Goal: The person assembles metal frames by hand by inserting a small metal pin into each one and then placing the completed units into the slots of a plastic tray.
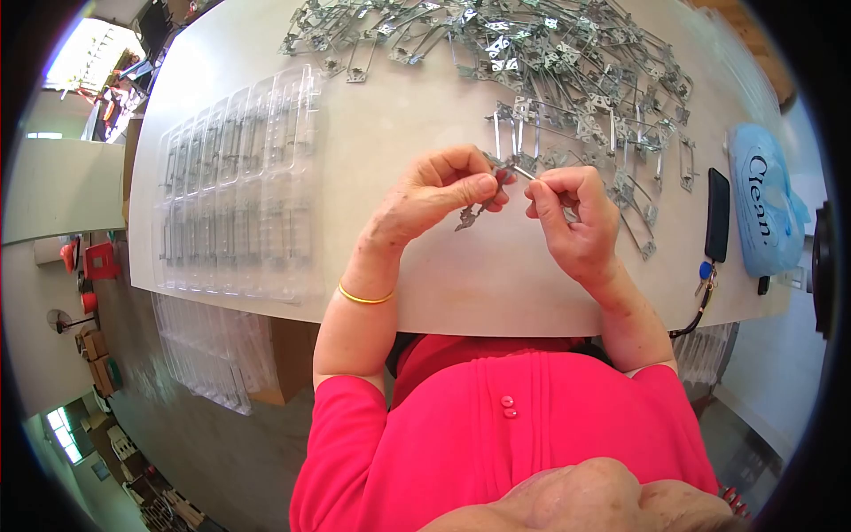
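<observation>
My left hand (443,192) pinches a small metal bracket part (472,214) between thumb and fingers, above the white table (363,124). To its right, my right hand (576,217) has thumb and forefinger closed on the end of a thin metal rod (523,171) that reaches toward the bracket. Both hands are close together, not touching each other. Beyond them spreads a large loose pile of metal bracket parts (567,62) with thin rods. At the left lies a clear plastic tray (310,97) with rows of similar metal parts in it.
On the right side of the table are a black phone (717,215), keys on a strap (704,275) and a blue plastic pack (764,199). More clear trays (208,346) sit below the table's left front edge.
</observation>
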Available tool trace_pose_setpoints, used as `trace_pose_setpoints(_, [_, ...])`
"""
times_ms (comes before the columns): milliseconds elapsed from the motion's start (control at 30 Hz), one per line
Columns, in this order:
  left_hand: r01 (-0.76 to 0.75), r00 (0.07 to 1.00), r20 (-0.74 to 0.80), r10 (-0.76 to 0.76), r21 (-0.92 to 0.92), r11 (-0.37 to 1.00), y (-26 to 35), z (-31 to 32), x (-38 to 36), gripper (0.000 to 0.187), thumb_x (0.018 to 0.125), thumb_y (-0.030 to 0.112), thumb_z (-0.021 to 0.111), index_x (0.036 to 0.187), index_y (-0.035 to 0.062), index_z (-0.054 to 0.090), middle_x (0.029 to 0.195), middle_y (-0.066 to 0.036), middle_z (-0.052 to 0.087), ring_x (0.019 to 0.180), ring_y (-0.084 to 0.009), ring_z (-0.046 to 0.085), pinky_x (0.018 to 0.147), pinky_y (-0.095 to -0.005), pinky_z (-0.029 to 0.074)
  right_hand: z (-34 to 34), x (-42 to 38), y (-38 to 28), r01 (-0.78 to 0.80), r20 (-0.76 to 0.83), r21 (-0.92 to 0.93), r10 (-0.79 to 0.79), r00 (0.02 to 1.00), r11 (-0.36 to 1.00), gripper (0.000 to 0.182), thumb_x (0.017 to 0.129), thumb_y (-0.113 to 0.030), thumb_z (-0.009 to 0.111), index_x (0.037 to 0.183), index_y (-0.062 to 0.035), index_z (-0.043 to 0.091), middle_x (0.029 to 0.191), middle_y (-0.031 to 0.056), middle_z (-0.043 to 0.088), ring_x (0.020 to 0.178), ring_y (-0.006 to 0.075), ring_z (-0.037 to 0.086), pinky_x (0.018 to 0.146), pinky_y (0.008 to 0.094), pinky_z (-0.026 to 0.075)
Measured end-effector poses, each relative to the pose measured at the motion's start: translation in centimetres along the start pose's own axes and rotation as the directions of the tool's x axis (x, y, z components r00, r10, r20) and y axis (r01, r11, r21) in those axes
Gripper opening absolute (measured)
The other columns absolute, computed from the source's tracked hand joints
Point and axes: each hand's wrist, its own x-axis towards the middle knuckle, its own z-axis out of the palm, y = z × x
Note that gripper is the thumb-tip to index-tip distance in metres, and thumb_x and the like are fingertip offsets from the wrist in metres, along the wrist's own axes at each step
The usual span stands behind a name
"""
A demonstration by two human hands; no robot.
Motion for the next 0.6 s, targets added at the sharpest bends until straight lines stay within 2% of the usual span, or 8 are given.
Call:
trace_pose_setpoints(33, [-0.033, 0.999, -0.042, 0.032, -0.028, 0.999, 0.0, -0.1, 0.0, 0.021, 0.101, 0.021, 0.067, 0.094, 0.0015, 0.064, 0.100, -0.012, 0.073, 0.093, -0.0190, 0.071, 0.085, -0.0337, 0.055, 0.0, 0.1, -0.1, -0.001, -0.002, 0.000, 0.001, 1.000, 1.000, 0.012, 0.097, 0.000, 0.067, 0.099, -0.0003, 0.055, 0.092, 0.0105, 0.070, 0.074, 0.0138, 0.072, 0.065, 0.0259, 0.058])
trace_pose_setpoints(100, [-0.025, 0.999, -0.049, 0.022, -0.053, 0.998, 0.1, -0.4, 0.0, 0.020, 0.100, 0.022, 0.069, 0.097, 0.0018, 0.065, 0.105, -0.011, 0.071, 0.096, -0.0169, 0.070, 0.089, -0.0320, 0.056, 0.1, 0.3, -0.2, -0.155, 0.011, 0.285, 0.158, 0.987, 0.946, 0.010, 0.099, -0.001, 0.064, 0.099, -0.0004, 0.054, 0.099, 0.0119, 0.070, 0.077, 0.0146, 0.071, 0.067, 0.0264, 0.058])
trace_pose_setpoints(233, [-0.154, 0.985, -0.117, 0.129, -0.241, 0.958, 0.3, -0.2, 0.3, 0.017, 0.101, 0.018, 0.067, 0.096, 0.0034, 0.061, 0.116, -0.016, 0.069, 0.106, -0.0259, 0.071, 0.095, -0.0407, 0.056, 0.0, 1.1, -0.4, -0.253, 0.082, 0.408, 0.241, 0.967, 0.877, 0.009, 0.101, -0.003, 0.062, 0.100, -0.0004, 0.053, 0.103, 0.0129, 0.070, 0.076, 0.0144, 0.070, 0.067, 0.0271, 0.059])
trace_pose_setpoints(300, [-0.188, 0.978, -0.142, 0.151, -0.294, 0.937, 0.4, -0.2, 0.3, 0.016, 0.101, 0.017, 0.066, 0.096, 0.0040, 0.059, 0.119, -0.018, 0.068, 0.108, -0.0289, 0.070, 0.098, -0.0441, 0.056, -0.5, 1.2, -0.1, -0.418, 0.234, 0.493, 0.346, 0.909, 0.763, 0.010, 0.101, -0.005, 0.062, 0.102, 0.0000, 0.053, 0.100, 0.0132, 0.070, 0.073, 0.0137, 0.069, 0.063, 0.0277, 0.058])
trace_pose_setpoints(433, [-0.246, 0.968, -0.139, 0.211, -0.338, 0.908, 0.1, -0.5, 0.5, 0.014, 0.100, 0.011, 0.067, 0.102, 0.0051, 0.055, 0.123, -0.020, 0.066, 0.114, -0.0344, 0.068, 0.103, -0.0489, 0.053, -1.3, 1.7, -0.5, -0.541, 0.401, 0.535, 0.368, 0.839, 0.649, 0.012, 0.100, -0.006, 0.063, 0.102, 0.0003, 0.053, 0.096, 0.0124, 0.070, 0.071, 0.0137, 0.068, 0.060, 0.0276, 0.057])
trace_pose_setpoints(500, [-0.280, 0.959, -0.137, 0.247, -0.357, 0.891, -0.2, -0.6, 0.6, 0.016, 0.099, 0.009, 0.067, 0.104, 0.0055, 0.053, 0.124, -0.021, 0.065, 0.115, -0.0358, 0.067, 0.104, -0.0496, 0.053, -1.2, 1.7, -0.7, -0.678, 0.515, 0.501, 0.444, 0.733, 0.538, 0.015, 0.101, -0.009, 0.063, 0.108, 0.0021, 0.056, 0.092, 0.0107, 0.070, 0.068, 0.0135, 0.068, 0.059, 0.0276, 0.056])
trace_pose_setpoints(533, [-0.303, 0.953, -0.120, 0.279, -0.356, 0.884, -0.4, -0.7, 0.7, 0.017, 0.100, 0.009, 0.065, 0.110, 0.0059, 0.051, 0.127, -0.021, 0.064, 0.119, -0.0377, 0.065, 0.106, -0.0517, 0.051, -1.1, 1.6, -0.9, -0.678, 0.515, 0.502, 0.444, 0.733, 0.538, 0.015, 0.101, -0.009, 0.063, 0.108, 0.0021, 0.056, 0.092, 0.0107, 0.070, 0.068, 0.0135, 0.068, 0.059, 0.0276, 0.056])
trace_pose_setpoints(600, [-0.326, 0.945, -0.100, 0.311, -0.357, 0.875, -0.7, -0.7, 0.8, 0.020, 0.101, 0.010, 0.063, 0.116, 0.0064, 0.050, 0.130, -0.022, 0.063, 0.122, -0.0396, 0.063, 0.108, -0.0538, 0.050, -0.7, 1.5, -1.3, -0.763, 0.566, 0.436, 0.513, 0.645, 0.478, 0.022, 0.103, -0.013, 0.062, 0.118, 0.0028, 0.058, 0.090, 0.0090, 0.069, 0.065, 0.0119, 0.067, 0.059, 0.0275, 0.057])
